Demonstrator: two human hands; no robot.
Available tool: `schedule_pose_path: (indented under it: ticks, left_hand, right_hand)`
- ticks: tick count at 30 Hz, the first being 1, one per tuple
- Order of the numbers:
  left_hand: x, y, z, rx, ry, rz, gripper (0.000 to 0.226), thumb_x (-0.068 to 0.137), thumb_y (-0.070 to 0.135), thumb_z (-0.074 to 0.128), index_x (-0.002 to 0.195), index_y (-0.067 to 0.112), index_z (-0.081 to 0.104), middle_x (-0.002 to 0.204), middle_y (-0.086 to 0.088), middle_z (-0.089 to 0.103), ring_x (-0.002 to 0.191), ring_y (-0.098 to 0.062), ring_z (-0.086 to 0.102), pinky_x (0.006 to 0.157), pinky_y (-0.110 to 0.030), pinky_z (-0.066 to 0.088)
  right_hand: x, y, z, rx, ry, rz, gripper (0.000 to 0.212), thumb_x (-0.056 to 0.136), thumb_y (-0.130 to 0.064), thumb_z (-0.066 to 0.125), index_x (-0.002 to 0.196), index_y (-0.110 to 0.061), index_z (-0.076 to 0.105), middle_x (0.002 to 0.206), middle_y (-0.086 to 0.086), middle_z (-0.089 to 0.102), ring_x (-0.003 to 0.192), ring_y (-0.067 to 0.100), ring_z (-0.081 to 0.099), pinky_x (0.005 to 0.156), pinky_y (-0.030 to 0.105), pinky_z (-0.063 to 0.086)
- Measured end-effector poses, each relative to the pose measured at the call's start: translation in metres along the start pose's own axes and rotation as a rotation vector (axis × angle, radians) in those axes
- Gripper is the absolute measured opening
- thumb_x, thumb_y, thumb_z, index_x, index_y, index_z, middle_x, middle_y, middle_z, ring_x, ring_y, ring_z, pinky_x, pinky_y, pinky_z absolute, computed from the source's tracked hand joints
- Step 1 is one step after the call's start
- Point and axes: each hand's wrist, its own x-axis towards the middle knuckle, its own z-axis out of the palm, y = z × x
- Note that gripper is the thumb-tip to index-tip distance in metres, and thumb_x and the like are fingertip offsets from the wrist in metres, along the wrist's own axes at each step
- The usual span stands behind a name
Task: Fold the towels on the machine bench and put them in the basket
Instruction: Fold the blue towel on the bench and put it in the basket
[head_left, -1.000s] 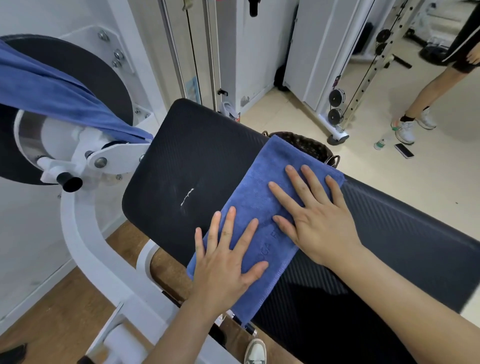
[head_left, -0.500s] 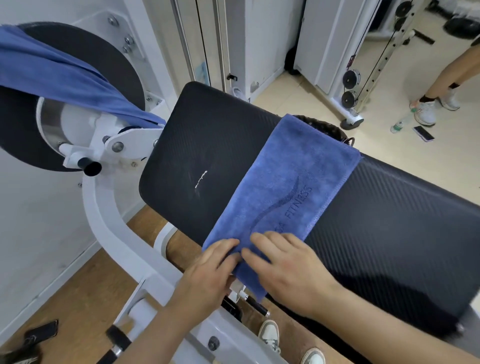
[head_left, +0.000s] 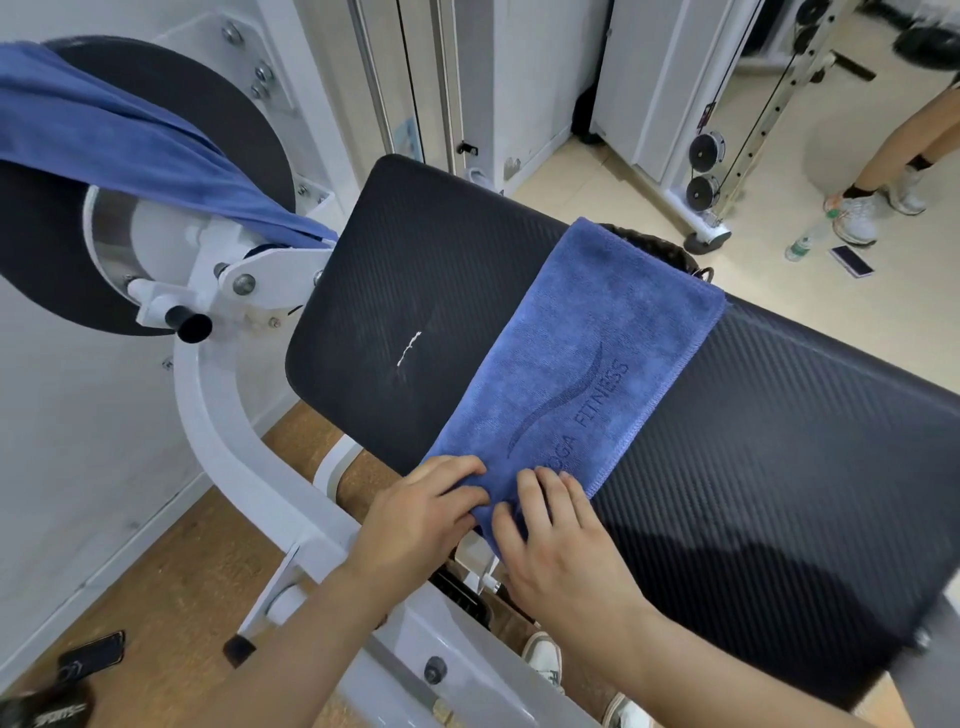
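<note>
Blue towel (head_left: 576, 358) lies flat across the black worktop (head_left: 779, 441), near end overhanging. My left hand (head_left: 415, 519) and right hand (head_left: 561, 551) both pinch that near hem. Soft, light, floppy microfibre; I'd grip both corners. Basket (head_left: 660, 247) sits just behind.

Both forearms were bare all the way up to where the shot cut them off, so no sleeves, and I couldn't spot a watch, bracelet or ring anywhere on the left hand (head_left: 421, 512) or the right hand (head_left: 558, 540). Fingernails looked short and plain, no polish. Down at the bottom edge you could just catch the toes of white sneakers (head_left: 545, 662) with light soles.
</note>
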Motion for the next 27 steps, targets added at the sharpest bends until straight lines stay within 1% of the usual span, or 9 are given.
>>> schedule_pose_path:
  ticks: [2,7,11,13,17,20,23,25,27]
  left_hand:
    - [0.005,0.002,-0.004,-0.038,-0.015,0.002,0.016,0.084,0.027,0.055,0.089,0.021,0.069,0.111,0.012,0.060,0.101,-0.009,0.057,0.079,-0.029,0.051]
    - [0.013,0.002,-0.018,-0.122,-0.072,0.007,0.013,0.078,0.017,0.060,0.090,0.017,0.066,0.106,0.013,0.058,0.097,-0.010,0.055,0.085,-0.017,0.041]
    - [0.007,0.007,-0.017,-0.076,-0.085,-0.063,0.049,0.065,0.028,0.073,0.111,0.026,0.055,0.112,0.015,0.057,0.105,-0.005,0.050,0.087,-0.022,0.038]
    - [0.004,0.011,-0.013,0.015,-0.044,-0.038,0.059,0.064,0.017,0.073,0.117,0.030,0.051,0.116,0.015,0.056,0.108,-0.006,0.049,0.087,-0.021,0.033]
    - [0.001,0.006,-0.012,0.033,0.025,0.017,0.041,0.074,0.005,0.065,0.108,0.028,0.064,0.107,0.015,0.063,0.099,-0.009,0.057,0.084,-0.026,0.041]
    - [-0.002,0.009,-0.016,0.194,-0.144,0.087,0.038,0.063,0.014,0.080,0.092,0.035,0.068,0.087,0.018,0.065,0.083,-0.007,0.061,0.076,-0.024,0.048]
    - [-0.011,0.016,-0.016,0.335,-0.363,0.112,0.040,0.048,0.016,0.081,0.076,0.038,0.063,0.068,0.016,0.057,0.068,-0.003,0.056,0.062,-0.019,0.047]
    - [-0.013,0.019,-0.017,0.328,-0.435,0.111,0.035,0.063,0.016,0.075,0.087,0.039,0.062,0.077,0.016,0.059,0.074,-0.003,0.055,0.066,-0.019,0.047]
    - [-0.006,0.024,-0.029,0.214,-0.458,0.081,0.030,0.082,0.015,0.063,0.102,0.037,0.061,0.092,0.014,0.062,0.086,-0.005,0.055,0.075,-0.025,0.049]
  right_hand:
    - [0.000,-0.002,0.003,0.010,0.045,0.010,0.036,0.100,-0.019,0.026,0.106,-0.006,0.059,0.114,0.029,0.059,0.105,0.045,0.059,0.096,0.053,0.048]
    - [0.002,0.007,0.002,0.128,0.145,0.001,0.029,0.090,-0.027,0.042,0.093,-0.009,0.064,0.105,0.022,0.066,0.099,0.037,0.065,0.093,0.047,0.052]
    - [0.008,0.016,-0.005,0.286,0.211,0.015,0.025,0.083,-0.024,0.042,0.083,-0.011,0.063,0.095,0.012,0.070,0.089,0.026,0.070,0.088,0.037,0.054]
    - [0.008,0.018,-0.009,0.349,0.208,0.021,0.021,0.082,-0.025,0.045,0.082,-0.013,0.062,0.091,0.006,0.069,0.085,0.023,0.069,0.085,0.033,0.054]
    - [0.005,0.020,-0.024,0.389,0.199,0.040,0.023,0.082,-0.031,0.045,0.072,-0.018,0.061,0.083,-0.003,0.066,0.073,0.015,0.061,0.078,0.024,0.046]
    - [-0.004,0.023,-0.035,0.485,0.117,0.049,0.022,0.080,-0.034,0.045,0.060,-0.024,0.044,0.064,-0.009,0.054,0.055,0.012,0.049,0.056,0.023,0.041]
    - [-0.016,0.027,-0.041,0.584,-0.088,-0.022,0.015,0.086,-0.036,0.041,0.076,-0.025,0.044,0.077,-0.007,0.057,0.062,0.016,0.052,0.055,0.027,0.038]
    - [-0.023,0.027,-0.044,0.589,-0.201,-0.046,0.023,0.091,-0.036,0.040,0.111,-0.027,0.049,0.105,-0.007,0.057,0.084,0.021,0.060,0.067,0.034,0.046]
    - [-0.023,0.028,-0.051,0.608,-0.192,-0.033,0.031,0.093,-0.033,0.042,0.124,-0.030,0.043,0.112,-0.009,0.056,0.092,0.020,0.060,0.074,0.037,0.049]
